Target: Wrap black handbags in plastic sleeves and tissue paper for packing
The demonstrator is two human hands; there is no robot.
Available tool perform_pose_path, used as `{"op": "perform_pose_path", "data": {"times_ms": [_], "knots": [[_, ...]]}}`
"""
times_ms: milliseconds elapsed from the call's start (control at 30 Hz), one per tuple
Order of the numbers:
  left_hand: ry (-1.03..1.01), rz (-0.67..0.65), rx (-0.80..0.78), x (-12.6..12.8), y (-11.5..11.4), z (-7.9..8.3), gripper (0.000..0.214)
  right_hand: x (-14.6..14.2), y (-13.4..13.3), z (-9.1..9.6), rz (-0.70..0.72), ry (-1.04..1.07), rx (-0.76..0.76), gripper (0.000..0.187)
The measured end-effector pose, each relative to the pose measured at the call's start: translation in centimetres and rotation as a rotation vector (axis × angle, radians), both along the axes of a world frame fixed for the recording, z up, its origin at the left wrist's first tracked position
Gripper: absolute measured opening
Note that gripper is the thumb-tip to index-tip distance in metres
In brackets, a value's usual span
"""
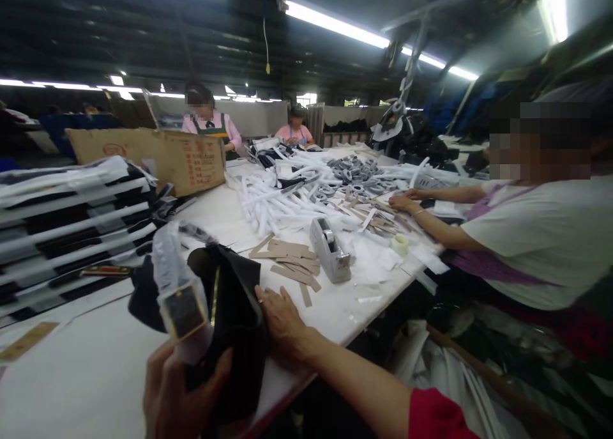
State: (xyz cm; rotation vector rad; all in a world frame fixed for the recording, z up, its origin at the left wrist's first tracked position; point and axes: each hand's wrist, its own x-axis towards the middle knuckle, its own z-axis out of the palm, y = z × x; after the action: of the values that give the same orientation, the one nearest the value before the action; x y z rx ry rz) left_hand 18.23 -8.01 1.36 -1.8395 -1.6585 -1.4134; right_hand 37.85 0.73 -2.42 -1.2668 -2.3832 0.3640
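Observation:
A black handbag [239, 311] stands tilted at the table's near edge, its mouth partly spread and a strip of gold-coloured zip showing inside. My left hand [179, 388] grips the bag low on its left side, thumb across the black panel. Clear and white wrapping covers the strap [167, 260] and a square gold-framed buckle [184, 312] just above that hand. Against the bag's right side lies my right hand [285, 321], fingers stretched out and touching the panel; its thumb is hidden.
Brown card strips [292, 260] and a grey tape dispenser [330, 254] lie beyond my right hand. Wrapped black pieces form a stack [71, 228] at left, before a cardboard box [158, 161]. White tubes [268, 199] cover mid-table. A co-worker's hands [407, 201] work at right.

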Motion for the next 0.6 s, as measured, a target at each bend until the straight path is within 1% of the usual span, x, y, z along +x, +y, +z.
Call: {"op": "perform_pose_path", "data": {"times_ms": [33, 67, 133, 200, 267, 333, 367, 433, 467, 533, 600], "knots": [[0.095, 0.002, 0.095, 0.0, 1.3, 0.2, 0.040, 0.3, 0.0, 0.0, 0.017, 0.014, -0.003, 0.062], [0.173, -0.003, 0.156, 0.0, 2.6, 0.5, 0.040, 0.6, -0.1, 0.0, 0.022, 0.033, 0.006, 0.059], [0.262, -0.027, 0.185, -0.1, 5.1, 1.2, 0.040, 1.1, -0.5, 0.2, 0.021, 0.074, 0.031, 0.053], [0.287, -0.038, 0.185, -0.1, 6.8, 1.8, 0.039, 1.8, -1.2, 0.3, 0.044, 0.122, 0.043, 0.044], [0.284, -0.054, 0.187, -0.1, 7.5, 2.1, 0.036, 2.9, -2.0, 0.4, 0.093, 0.200, 0.073, 0.032], [0.255, -0.088, 0.170, -0.1, 7.2, 2.1, 0.036, 4.8, -3.0, 0.4, 0.109, 0.315, 0.142, 0.021], [0.233, -0.101, 0.160, -0.2, 6.8, 2.0, 0.037, 6.2, -3.4, 0.5, 0.088, 0.372, 0.189, 0.019], [0.175, -0.104, 0.121, -0.2, 5.5, 1.8, 0.040, 9.6, -4.0, 0.6, -0.033, 0.466, 0.277, 0.019], [0.139, -0.100, 0.091, -0.1, 4.8, 1.8, 0.043, 11.6, -4.1, 0.8, -0.134, 0.496, 0.303, 0.019], [0.063, -0.094, 0.023, 0.3, 3.3, 1.9, 0.051, 15.8, -3.6, 1.3, -0.421, 0.526, 0.286, 0.024], [-0.013, -0.084, -0.044, 0.8, 2.1, 2.2, 0.059, 19.9, -2.3, 2.0, -0.725, 0.501, 0.209, 0.032]]}}
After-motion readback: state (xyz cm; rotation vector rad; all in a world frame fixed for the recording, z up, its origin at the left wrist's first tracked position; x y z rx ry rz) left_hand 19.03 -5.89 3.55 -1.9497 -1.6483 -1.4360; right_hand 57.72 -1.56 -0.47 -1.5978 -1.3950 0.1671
